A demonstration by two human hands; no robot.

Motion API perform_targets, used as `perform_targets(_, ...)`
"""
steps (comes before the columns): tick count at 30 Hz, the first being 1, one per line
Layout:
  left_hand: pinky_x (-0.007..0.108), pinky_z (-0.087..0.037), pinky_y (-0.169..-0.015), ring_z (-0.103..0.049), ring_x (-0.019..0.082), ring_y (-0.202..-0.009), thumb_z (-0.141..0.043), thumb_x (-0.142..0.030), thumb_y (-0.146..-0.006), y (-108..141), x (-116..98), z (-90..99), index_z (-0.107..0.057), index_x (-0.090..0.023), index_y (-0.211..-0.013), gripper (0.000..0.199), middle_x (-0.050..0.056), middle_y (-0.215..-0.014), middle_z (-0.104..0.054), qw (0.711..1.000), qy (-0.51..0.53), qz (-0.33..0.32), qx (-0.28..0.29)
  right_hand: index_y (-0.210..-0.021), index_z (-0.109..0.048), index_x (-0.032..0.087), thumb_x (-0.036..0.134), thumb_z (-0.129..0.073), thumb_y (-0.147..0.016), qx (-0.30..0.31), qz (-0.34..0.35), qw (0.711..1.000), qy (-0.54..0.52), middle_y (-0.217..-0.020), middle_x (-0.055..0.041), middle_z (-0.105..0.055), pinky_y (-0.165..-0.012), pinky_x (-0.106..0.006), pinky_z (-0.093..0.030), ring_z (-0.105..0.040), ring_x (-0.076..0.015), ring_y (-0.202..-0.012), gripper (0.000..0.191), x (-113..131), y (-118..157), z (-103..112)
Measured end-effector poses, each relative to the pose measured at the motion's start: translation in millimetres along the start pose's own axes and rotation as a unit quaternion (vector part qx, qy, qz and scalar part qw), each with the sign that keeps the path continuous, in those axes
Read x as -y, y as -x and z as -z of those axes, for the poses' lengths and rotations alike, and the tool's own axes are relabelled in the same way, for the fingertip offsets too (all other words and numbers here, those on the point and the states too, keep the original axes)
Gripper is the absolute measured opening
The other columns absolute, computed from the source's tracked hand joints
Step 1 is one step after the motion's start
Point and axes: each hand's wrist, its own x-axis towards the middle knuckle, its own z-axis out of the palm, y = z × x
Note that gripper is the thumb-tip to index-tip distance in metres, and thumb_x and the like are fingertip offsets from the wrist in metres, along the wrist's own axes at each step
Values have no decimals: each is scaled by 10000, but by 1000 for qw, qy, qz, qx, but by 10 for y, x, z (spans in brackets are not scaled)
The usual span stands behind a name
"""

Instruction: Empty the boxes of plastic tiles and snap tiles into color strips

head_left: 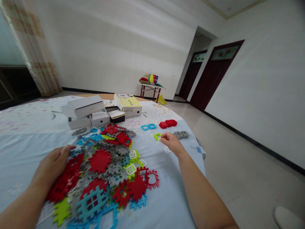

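A large heap of notched plastic building pieces (100,160) in red, grey, blue, green and white covers the middle of the table. My left hand (53,165) rests at the heap's left edge beside red pieces, fingers stretched out and partly hidden. To the right of the heap, my right hand (172,143) pinches a small white piece at its fingertips, close against a green square frame piece (157,136). Near it lie blue frame pieces (148,127), a row of red pieces (168,123), a row of grey pieces (181,135) and a white window piece (167,150).
White boxes (83,106), a black open box (115,114) and a yellow-and-white box (128,105) stand behind the heap. The light blue tablecloth (164,190) ends in a curved edge at right. A small side table (152,86) stands by the far wall.
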Motion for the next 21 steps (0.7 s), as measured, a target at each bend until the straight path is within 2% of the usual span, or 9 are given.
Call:
perform_targets(5, 408, -381, -967, -521, 279, -1124, -191, -479, -838, -8, 0, -7, -638, -133, -1062, 608, 149, -1146, -614, 1000, -8, 0, 3, -838, -621, 152, 227, -537, -699, 34, -24, 989, 139, -711, -8, -634, -571, -233, -433, -564, -130, -626, 179, -242, 98, 213)
perform_targets(8, 414, -389, -961, -531, 273, -1110, -207, -467, -839, -18, 34, -17, -646, -147, -1043, 581, 131, -1121, -630, 1000, -7, -7, -8, -905, -629, 158, 205, -548, -713, -18, -8, 977, 211, -840, -40, -657, -710, -274, -459, -589, -153, -760, 214, -257, 123, 172)
perform_targets(10, 416, -383, -967, -526, 274, -1116, -204, -472, -840, -12, 32, -11, -646, -148, -1047, 586, 133, -1132, -624, 1000, -8, -2, -3, -935, -624, 163, 210, -547, -735, -38, 32, 974, 222, -898, -50, -651, -766, -286, -453, -588, -153, -805, 219, -188, 144, 69)
perform_targets(11, 415, -377, -973, -522, 275, -1122, -201, -475, -840, -5, 22, -5, -643, -144, -1053, 592, 137, -1142, -618, 1000, -8, 1, 2, -948, -620, 167, 215, -544, -748, -28, 53, 975, 215, -913, -49, -649, -772, -284, -452, -588, -149, -808, 219, -138, 159, -4)
perform_targets(14, 402, -362, -987, -516, 273, -1130, -199, -476, -837, 22, -27, 20, -643, -125, -1050, 605, 148, -1146, -613, 1000, -6, 4, 6, -964, -619, 178, 219, -552, -770, 43, 115, 973, 196, -929, -42, -646, -784, -274, -446, -583, -140, -823, 210, 26, 221, -281)
perform_targets(17, 394, -359, -990, -513, 267, -1135, -209, -468, -835, 42, -63, 40, -641, -120, -1054, 596, 144, -1149, -609, 1000, -1, 9, 7, -982, -624, 181, 200, -574, -767, 111, 174, 957, 205, -945, -45, -639, -843, -285, -419, -563, -150, -897, 222, 132, 273, -553)
perform_targets(21, 391, -335, -1008, -497, 260, -1154, -216, -458, -836, 49, -74, 46, -634, -118, -1067, 586, 146, -1171, -599, 1000, 7, 16, 12, -1023, -616, 196, 201, -615, -745, 165, 207, 937, 230, -1053, -59, -618, -915, -316, -373, -524, -178, -1025, 278, 137, 282, -759)
